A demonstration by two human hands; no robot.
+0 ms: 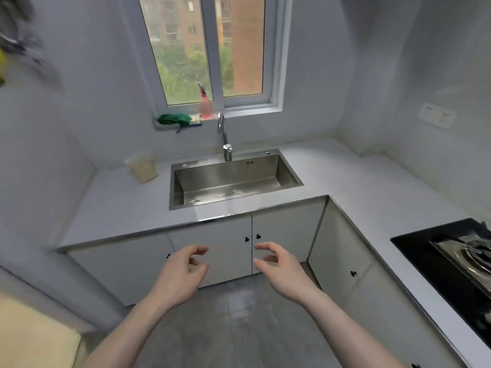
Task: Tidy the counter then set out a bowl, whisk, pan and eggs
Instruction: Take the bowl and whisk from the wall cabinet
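Left hand [183, 272] and right hand [279, 269] hover loosely curled before the counter [119, 208].

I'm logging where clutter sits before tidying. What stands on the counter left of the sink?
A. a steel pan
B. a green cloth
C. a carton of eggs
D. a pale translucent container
D: a pale translucent container stands on the counter left of the sink; the green cloth lies up on the window ledge instead.
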